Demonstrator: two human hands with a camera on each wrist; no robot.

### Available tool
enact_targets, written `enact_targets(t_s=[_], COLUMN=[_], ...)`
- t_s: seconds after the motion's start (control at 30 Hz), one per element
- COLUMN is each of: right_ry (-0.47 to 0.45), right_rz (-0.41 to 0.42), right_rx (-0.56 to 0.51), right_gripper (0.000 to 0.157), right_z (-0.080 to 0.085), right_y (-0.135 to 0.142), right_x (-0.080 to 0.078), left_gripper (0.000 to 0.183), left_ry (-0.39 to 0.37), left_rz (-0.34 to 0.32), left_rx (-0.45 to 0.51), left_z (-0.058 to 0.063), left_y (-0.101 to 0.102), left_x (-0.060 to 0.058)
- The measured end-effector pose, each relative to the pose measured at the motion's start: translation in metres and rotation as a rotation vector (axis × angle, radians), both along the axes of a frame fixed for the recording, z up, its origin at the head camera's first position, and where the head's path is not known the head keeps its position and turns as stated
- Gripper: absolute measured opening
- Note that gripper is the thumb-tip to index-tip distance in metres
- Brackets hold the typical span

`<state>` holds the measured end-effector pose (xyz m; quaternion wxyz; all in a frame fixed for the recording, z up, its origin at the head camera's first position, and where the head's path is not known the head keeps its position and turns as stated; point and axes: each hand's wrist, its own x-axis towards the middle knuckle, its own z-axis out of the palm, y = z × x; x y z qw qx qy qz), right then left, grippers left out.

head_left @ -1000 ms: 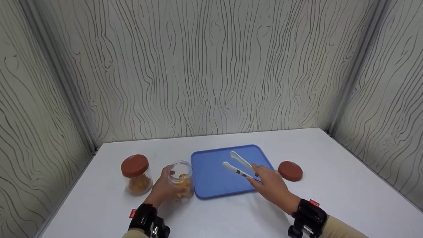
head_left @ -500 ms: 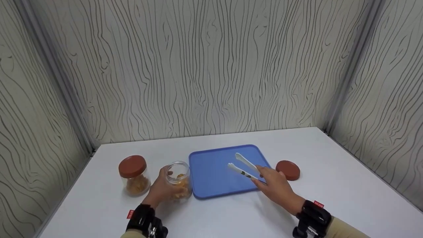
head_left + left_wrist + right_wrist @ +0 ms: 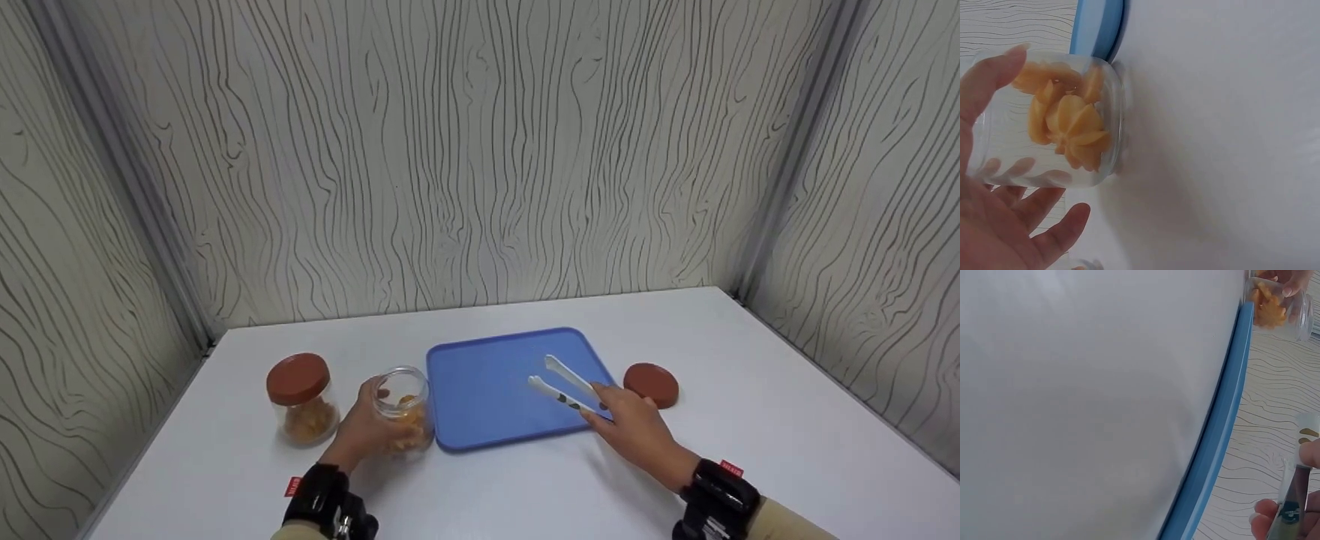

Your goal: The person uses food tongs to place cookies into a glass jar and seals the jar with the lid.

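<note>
My left hand (image 3: 369, 427) grips an uncovered clear jar (image 3: 403, 411) standing on the table beside the tray's left edge. Inside it lie several orange-yellow, flower-shaped cookies (image 3: 1075, 126), seen best in the left wrist view. The left thumb presses one side of the jar and the fingers lie along the other. My right hand (image 3: 636, 431) holds a pair of white tongs (image 3: 559, 391) with dark leaf marks, their two arms spread apart and nothing between the tips. The tongs hover over the right part of the blue tray (image 3: 487, 390).
A second clear jar (image 3: 307, 418) with cookies and a red-brown screw lid (image 3: 298, 377) stands left of my left hand. Another red-brown lid (image 3: 651, 384) lies on the white table (image 3: 510, 495) just beyond my right hand. Wood-patterned panels (image 3: 480, 150) enclose the back and sides.
My right hand has moved a little to the right and down with the tongs, away from the jar. The left hand keeps its grip on the jar.
</note>
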<state>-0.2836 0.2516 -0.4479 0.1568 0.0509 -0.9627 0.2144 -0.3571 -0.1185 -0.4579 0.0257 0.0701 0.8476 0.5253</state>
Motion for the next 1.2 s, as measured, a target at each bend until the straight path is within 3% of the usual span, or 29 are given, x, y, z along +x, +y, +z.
enact_targets(t_s=[0.3,0.7,0.93,1.2], right_ry=[0.003,-0.096,-0.104,-0.186], right_rz=[-0.017,-0.037,-0.029,-0.033], right_rx=[0.027,0.077,0.117,0.185], right_gripper=[0.043,0.037,0.021,0.028], right_z=[-0.008,-0.016,-0.02,-0.02], right_y=[0.011,0.027,0.034,0.038], right_x=[0.0,-0.005,-0.005,-0.004], left_gripper=[0.109,0.103,0.103,0.105], left_ry=[-0.037,0.015,0.038,0.018], left_rz=[-0.003,0.0,0.002,0.006], left_rx=[0.016,-0.005,-0.01,-0.011], left_z=[0.002,-0.001,-0.001,-0.001], left_y=[0.0,-0.001,-0.001,-0.001], left_x=[0.001,-0.001,0.0,-0.001])
